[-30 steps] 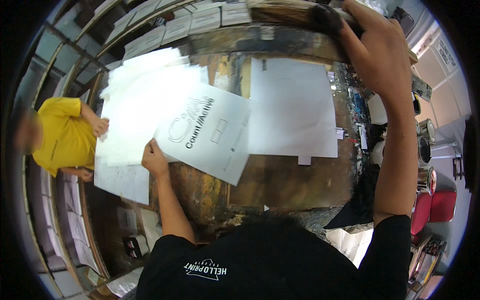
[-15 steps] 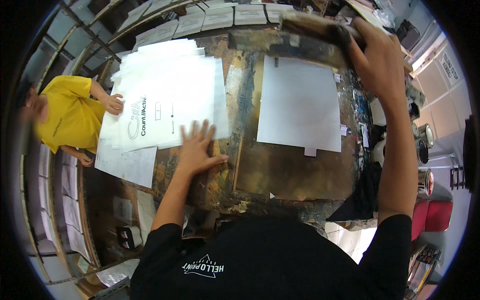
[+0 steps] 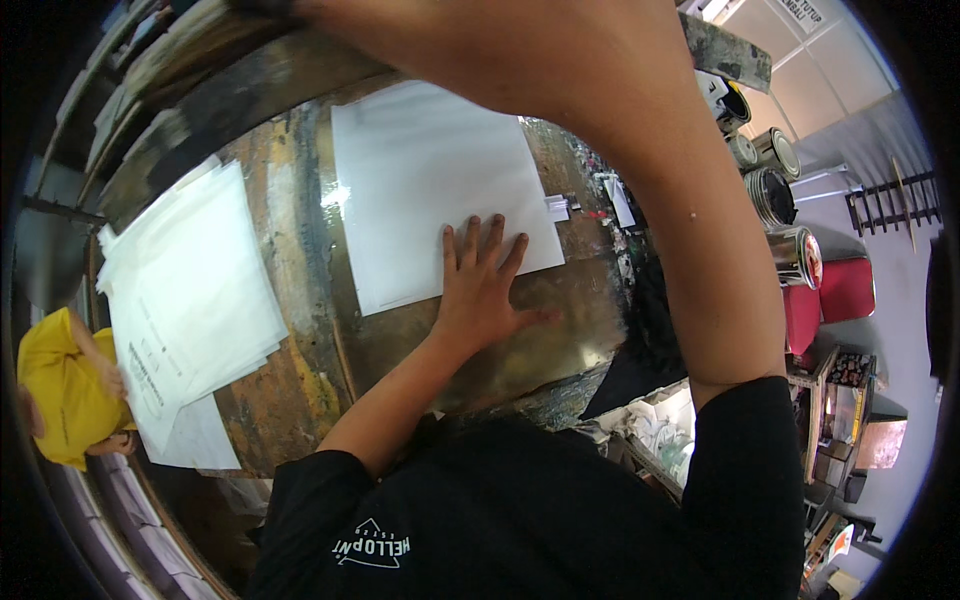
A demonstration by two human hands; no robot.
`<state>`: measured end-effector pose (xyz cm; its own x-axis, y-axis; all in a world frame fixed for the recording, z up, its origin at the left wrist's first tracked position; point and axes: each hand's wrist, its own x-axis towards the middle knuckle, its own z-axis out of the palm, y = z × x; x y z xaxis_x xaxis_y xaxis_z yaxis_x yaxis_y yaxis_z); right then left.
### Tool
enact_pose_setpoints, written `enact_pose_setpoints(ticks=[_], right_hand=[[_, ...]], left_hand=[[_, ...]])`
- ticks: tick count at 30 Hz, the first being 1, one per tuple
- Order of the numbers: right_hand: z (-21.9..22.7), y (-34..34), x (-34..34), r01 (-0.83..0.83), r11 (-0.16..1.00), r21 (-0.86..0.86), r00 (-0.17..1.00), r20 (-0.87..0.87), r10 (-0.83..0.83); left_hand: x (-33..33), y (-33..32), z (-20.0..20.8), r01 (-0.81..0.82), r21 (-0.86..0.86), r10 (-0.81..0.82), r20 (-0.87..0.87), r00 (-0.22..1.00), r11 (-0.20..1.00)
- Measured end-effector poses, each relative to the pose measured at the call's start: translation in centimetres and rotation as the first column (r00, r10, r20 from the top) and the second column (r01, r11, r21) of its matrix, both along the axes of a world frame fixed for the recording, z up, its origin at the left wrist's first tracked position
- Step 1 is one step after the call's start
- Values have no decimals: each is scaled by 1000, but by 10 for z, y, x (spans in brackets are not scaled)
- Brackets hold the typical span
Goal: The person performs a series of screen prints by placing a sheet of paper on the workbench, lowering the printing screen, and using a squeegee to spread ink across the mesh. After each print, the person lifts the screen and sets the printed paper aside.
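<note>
Flat on the white sheet (image 3: 440, 190) (thin, floppy, best pinched at a free corner), the left hand (image 3: 485, 290) lies spread, gripping nothing; the right hand's grip is hidden.

The tabletop (image 3: 300, 330) is a worn, paint-stained slab, streaked brown, yellow and dark. A single white sheet (image 3: 430, 180) lies flat near its middle. A loose stack of white papers (image 3: 190, 300) lies toward its left end, some sheets overhanging the edge.
</note>
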<state>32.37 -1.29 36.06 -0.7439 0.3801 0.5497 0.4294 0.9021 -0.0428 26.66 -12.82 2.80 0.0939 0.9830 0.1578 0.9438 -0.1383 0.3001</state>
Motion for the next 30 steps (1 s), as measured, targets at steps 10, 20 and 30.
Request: enact_pose_setpoints(ticks=[10, 20, 30], right_hand=[[24, -4, -6, 32, 995, -93, 999, 43, -28], [-19, 16, -22, 79, 994, 69, 996, -38, -77], [-181, -5, 21, -37, 972, -230, 921, 369, 122]], left_hand=[[-3, -4, -1, 63, 21, -63, 1, 998, 998], [-76, -31, 89, -469, 134, 226, 741, 632, 873], [-125, -153, 58, -625, -53, 433, 766, 476, 779]])
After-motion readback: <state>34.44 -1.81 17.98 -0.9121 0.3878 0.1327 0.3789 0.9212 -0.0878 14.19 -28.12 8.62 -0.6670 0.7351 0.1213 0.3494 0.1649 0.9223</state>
